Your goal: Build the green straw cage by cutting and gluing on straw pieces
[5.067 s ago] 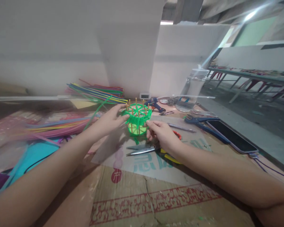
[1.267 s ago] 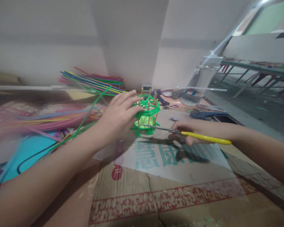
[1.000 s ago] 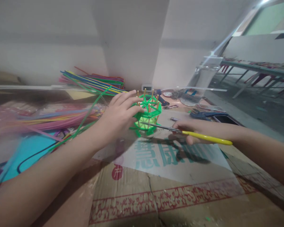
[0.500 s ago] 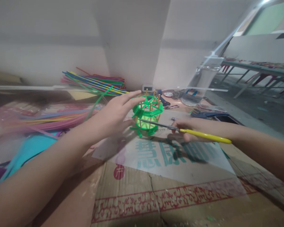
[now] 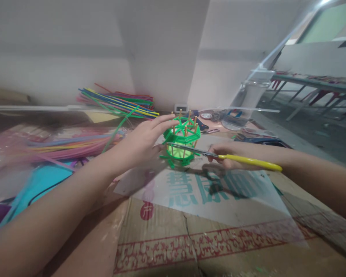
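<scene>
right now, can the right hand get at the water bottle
Probably not as things stand: the right hand holds the yellow-handled scissors, blades at the green frame. The water bottle stands farther back with nothing tall between, so setting the scissors down might free the way.

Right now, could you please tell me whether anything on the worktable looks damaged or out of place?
A dark, jagged line, perhaps a crack, runs through the brown sheet and breaks its red printed band. A small green scrap also lies loose near the view's bottom edge, away from the green frame.
</scene>
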